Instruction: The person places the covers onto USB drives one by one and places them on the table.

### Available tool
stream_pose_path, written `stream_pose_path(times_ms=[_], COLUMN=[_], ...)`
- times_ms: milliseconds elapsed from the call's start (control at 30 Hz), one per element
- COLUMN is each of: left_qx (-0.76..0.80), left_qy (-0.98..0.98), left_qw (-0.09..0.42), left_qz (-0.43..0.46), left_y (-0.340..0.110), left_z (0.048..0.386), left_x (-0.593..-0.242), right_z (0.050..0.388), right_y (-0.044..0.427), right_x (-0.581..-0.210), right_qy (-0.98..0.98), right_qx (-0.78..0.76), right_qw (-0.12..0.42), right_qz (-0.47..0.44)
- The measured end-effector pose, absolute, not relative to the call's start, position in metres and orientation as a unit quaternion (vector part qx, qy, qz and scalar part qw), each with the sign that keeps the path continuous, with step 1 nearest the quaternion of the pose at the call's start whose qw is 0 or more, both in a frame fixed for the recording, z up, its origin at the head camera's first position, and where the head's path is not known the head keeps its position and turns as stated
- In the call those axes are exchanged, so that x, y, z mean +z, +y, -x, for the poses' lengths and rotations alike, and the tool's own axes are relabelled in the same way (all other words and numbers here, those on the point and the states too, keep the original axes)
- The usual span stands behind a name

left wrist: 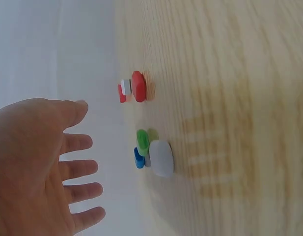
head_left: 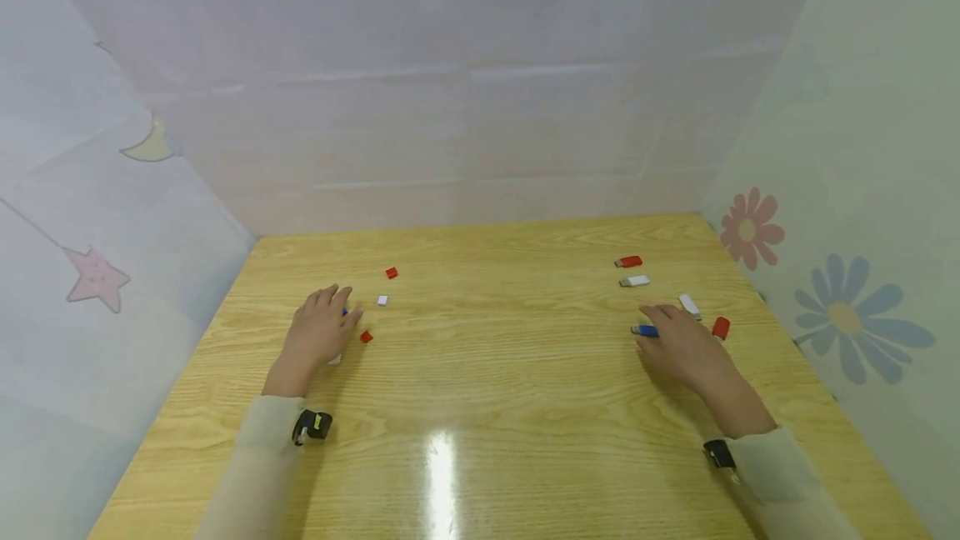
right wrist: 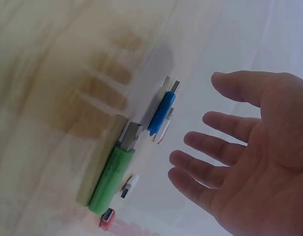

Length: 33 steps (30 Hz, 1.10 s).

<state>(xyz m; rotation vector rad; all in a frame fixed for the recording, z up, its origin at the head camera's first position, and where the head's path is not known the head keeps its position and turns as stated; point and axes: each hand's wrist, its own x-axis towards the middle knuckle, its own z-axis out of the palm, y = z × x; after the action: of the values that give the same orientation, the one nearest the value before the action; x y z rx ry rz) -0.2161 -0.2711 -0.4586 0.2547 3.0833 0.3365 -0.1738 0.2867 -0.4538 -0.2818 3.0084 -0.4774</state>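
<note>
My left hand hovers over small caps at the table's left side, its fingers spread and holding nothing. Beneath or beside it in the left wrist view lie a white cap, a green cap and a blue cap; the head view hides the green one. A red cap lies farther off. On the right, my right hand is held above USB sticks, fingers relaxed and apart from them. A blue USB stick shows past its fingertips. The green USB stick is hidden from the head view.
Another red cap and a small white cap lie right of my left hand. Around my right hand are a red stick, two white sticks and another red stick. Cloth walls border the wooden table.
</note>
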Motion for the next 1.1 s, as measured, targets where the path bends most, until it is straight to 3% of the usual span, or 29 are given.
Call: stream_pose_path(times_ms=[1100], left_qx=[0.162], left_qy=[0.981], left_qw=[0.041], left_qz=[-0.095], left_y=[-0.298], left_z=[0.233], left_x=[-0.468], right_z=[0.172], right_y=[0.305], right_x=[-0.458], right_qy=[0.981], right_qx=[-0.146], right_qw=[0.044], right_qz=[0.118])
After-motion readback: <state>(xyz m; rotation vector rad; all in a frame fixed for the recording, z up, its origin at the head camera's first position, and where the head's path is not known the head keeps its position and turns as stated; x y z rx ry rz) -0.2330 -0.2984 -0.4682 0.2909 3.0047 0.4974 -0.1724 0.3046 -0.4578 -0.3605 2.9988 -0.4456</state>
